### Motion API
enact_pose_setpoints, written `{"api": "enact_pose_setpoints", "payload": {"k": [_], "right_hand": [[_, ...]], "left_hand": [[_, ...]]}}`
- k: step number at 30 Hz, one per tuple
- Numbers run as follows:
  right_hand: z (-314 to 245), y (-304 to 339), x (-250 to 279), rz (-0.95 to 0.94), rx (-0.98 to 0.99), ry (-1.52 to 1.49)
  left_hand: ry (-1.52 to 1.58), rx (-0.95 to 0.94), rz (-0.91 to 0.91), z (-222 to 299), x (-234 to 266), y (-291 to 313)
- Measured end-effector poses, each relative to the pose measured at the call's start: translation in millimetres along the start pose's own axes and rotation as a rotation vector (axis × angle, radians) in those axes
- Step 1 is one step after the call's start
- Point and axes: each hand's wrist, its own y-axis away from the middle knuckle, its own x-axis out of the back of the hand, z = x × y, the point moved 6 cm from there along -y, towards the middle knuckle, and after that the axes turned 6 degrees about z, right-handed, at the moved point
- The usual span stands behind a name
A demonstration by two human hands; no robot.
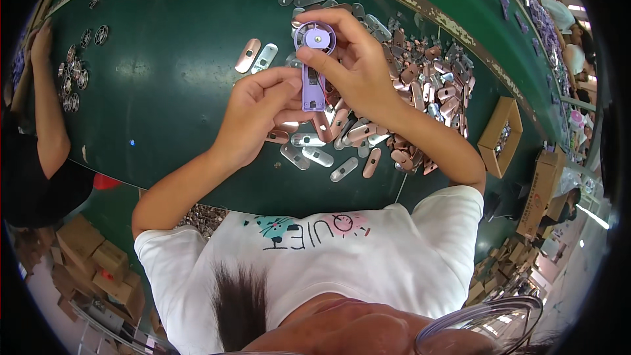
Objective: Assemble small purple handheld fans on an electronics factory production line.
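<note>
A light purple handheld fan casing (314, 95) is held upright over the table, its round head at the top and its handle pointing towards me. The handle's inside lies exposed, with small dark parts and a reddish wire at its edge. My right hand (360, 69) grips the round head, thumb across its near rim and fingers around the far side. At the left edge of the handle, my left hand (255, 110) is closed with thumb and fingertips pinching it. Rounded rose plates (248, 56) and silver plates (264, 58) lie around and beneath both hands.
A heap of rose and silver metal pieces (420, 82) spreads to the right. An open cardboard box (485, 148) with small parts stands at the right edge. Round dark metal parts (82, 79) lie at far left, near another person's arm (49, 105). A raised green ledge (434, 10) borders the far side.
</note>
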Motion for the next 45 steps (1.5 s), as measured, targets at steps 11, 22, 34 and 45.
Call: {"api": "enact_pose_setpoints", "payload": {"k": [11, 22, 34, 45], "right_hand": [[-1.6, 0.3, -11.1, -0.129, -0.126, -0.247], [4.9, 0.2, 3.4, -0.18, -0.428, -0.221], [10.5, 6.2, 2.4, -0.128, -0.362, -0.388], [-15.5, 15.2, 9.9, -0.063, -0.27, -0.47]], "left_hand": [[-0.138, -0.052, 0.022, 3.7, 3.3, 4.8], [-0.42, -0.39, 0.07, 7.9, 0.1, 6.7], [-0.544, -0.313, 0.021, 12.4, -8.0, 5.8], [-0.702, -0.52, -0.14, 11.7, -4.2, 10.5]]}}
